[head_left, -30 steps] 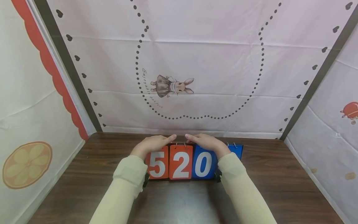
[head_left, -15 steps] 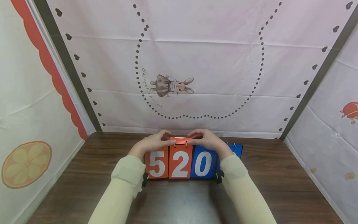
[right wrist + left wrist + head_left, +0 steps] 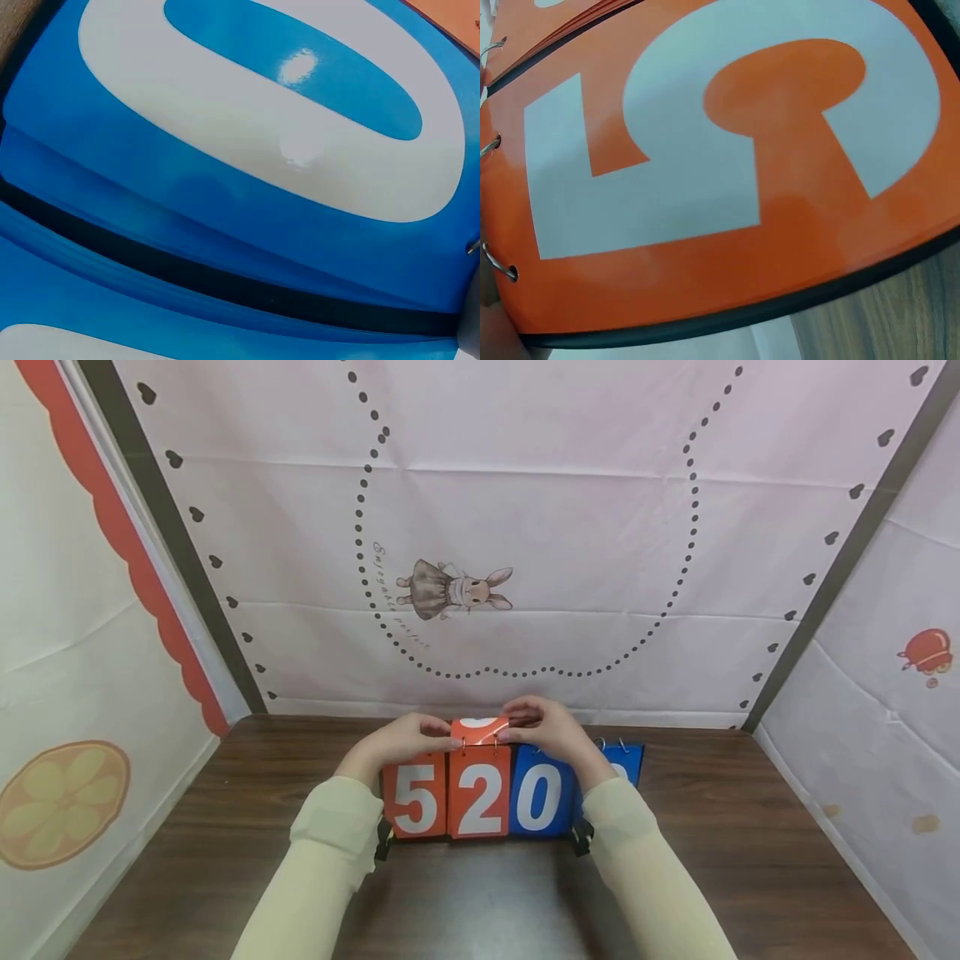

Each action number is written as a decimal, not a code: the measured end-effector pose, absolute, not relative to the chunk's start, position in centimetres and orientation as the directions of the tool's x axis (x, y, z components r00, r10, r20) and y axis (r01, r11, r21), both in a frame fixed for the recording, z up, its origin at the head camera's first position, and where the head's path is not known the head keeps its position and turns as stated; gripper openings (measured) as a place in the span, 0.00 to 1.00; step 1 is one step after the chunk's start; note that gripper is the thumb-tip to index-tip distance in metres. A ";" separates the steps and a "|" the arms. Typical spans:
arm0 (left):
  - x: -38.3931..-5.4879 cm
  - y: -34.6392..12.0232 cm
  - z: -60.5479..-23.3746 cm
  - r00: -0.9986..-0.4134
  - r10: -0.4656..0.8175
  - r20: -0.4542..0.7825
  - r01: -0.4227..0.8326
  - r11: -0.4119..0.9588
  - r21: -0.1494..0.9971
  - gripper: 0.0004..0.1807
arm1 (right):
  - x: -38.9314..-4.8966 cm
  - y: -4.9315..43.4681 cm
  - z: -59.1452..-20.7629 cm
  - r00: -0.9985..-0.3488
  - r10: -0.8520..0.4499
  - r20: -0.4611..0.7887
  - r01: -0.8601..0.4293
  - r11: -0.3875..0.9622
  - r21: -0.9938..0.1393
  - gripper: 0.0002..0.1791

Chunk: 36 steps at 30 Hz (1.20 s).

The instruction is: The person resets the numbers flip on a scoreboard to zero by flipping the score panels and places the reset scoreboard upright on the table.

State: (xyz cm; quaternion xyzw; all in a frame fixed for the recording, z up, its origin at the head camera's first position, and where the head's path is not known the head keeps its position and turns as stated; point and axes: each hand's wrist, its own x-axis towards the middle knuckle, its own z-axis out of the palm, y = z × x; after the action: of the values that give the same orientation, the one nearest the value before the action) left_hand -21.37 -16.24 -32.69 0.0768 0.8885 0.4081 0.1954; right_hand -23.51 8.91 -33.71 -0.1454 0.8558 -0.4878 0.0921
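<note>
A flip scoreboard stands on the table with a red 5 card (image 3: 416, 797), a red 2 card (image 3: 480, 793), a blue 0 card (image 3: 540, 795) and another blue card (image 3: 630, 763) at the right. Above the 2, a raised red card (image 3: 480, 731) tilts back at the rings, part of a white figure showing. My left hand (image 3: 401, 742) pinches its left side, thumb by the left ring. On its other side my right hand (image 3: 551, 731) pinches it, fingers arched behind. The left wrist view is filled by the 5, the right wrist view by the 0. My right forearm hides much of the last card.
The scoreboard sits near the back of the brown wooden table (image 3: 480, 893). A pale printed cloth (image 3: 585, 543) rises right behind the table, with more cloth at both sides. Black clips (image 3: 581, 837) show at the board's lower edge.
The raised red card has come into view between my hands, which were bare over the board's top a second ago. My right hand has risen slightly, and the head view has shifted a little.
</note>
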 end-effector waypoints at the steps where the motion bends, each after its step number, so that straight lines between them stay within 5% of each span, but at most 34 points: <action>1: -21.3 -16.2 -32.7 -0.912 0.298 -0.281 -0.026 0.643 0.766 0.27 | -23.5 8.9 -33.7 -0.942 -0.335 -0.017 -0.156 0.484 -0.861 0.27; 8: -21.1 -16.2 -32.9 -0.931 0.290 -0.224 -0.007 0.596 0.803 0.22 | -23.6 9.2 -33.8 -0.946 -0.322 -0.031 -0.146 0.510 -0.847 0.47; 20: -21.1 -16.3 -33.1 -0.930 0.300 -0.212 0.023 0.624 0.781 0.18 | -23.4 9.7 -33.8 -0.918 -0.392 -0.055 -0.175 0.527 -0.832 0.17; 36: -20.9 -16.8 -32.8 -0.935 0.323 -0.148 0.076 0.588 0.805 0.16 | -23.4 10.2 -33.4 -0.869 -0.494 0.029 -0.263 0.412 -0.872 0.11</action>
State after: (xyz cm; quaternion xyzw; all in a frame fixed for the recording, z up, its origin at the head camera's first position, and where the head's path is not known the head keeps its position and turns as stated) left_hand -20.88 -16.79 -32.77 0.1134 0.8799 0.4395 0.1406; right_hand -23.40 10.17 -33.41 -0.2275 0.8321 -0.4921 0.1170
